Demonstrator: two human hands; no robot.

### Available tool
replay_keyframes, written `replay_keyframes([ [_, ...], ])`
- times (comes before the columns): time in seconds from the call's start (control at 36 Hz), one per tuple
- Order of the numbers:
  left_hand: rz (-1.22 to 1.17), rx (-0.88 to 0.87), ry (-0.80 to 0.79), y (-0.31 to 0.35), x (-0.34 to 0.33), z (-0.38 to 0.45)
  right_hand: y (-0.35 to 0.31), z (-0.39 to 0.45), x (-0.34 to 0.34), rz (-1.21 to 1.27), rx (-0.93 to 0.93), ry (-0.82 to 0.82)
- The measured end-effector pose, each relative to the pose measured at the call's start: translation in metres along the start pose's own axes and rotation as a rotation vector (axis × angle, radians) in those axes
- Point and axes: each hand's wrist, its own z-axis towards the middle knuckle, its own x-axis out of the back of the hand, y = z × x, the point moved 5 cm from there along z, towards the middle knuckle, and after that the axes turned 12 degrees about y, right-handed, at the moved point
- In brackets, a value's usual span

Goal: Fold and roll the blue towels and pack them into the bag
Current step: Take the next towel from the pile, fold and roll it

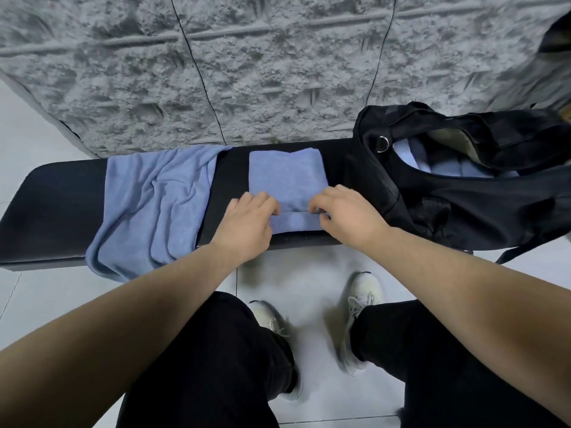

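Note:
A folded blue towel (pixel 287 177) lies as a narrow strip across the black bench (pixel 55 211), its near end turned over into a small roll. My left hand (pixel 247 220) grips the roll's left end with curled fingers. My right hand (pixel 343 211) grips its right end the same way. A second blue towel (pixel 154 205) lies crumpled and unfolded to the left, hanging over the bench's front edge. The open black bag (pixel 463 193) sits on the bench's right end, with rolled blue towels (pixel 432 165) visible inside.
A rough grey wall (pixel 247 72) rises right behind the bench. Pale floor tiles (pixel 309 273) lie in front, where my legs in black trousers and white shoes (pixel 361 304) stand. A bag strap (pixel 509 254) hangs off the bench at right.

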Motion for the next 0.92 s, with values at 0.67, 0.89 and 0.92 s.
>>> replay_keyframes([
  [0.67, 0.107, -0.109, -0.066, 0.009, -0.001, 0.002, -0.009, -0.006, -0.01, -0.21, 0.157, 0.079],
  [0.89, 0.019, -0.015, -0.093, 0.004, 0.004, -0.003, -0.016, -0.01, -0.008, -0.24, 0.076, 0.008],
  [0.92, 0.021, -0.009, -0.1, 0.005, 0.004, -0.004, -0.016, -0.011, -0.008, -0.234, 0.067, -0.003],
])
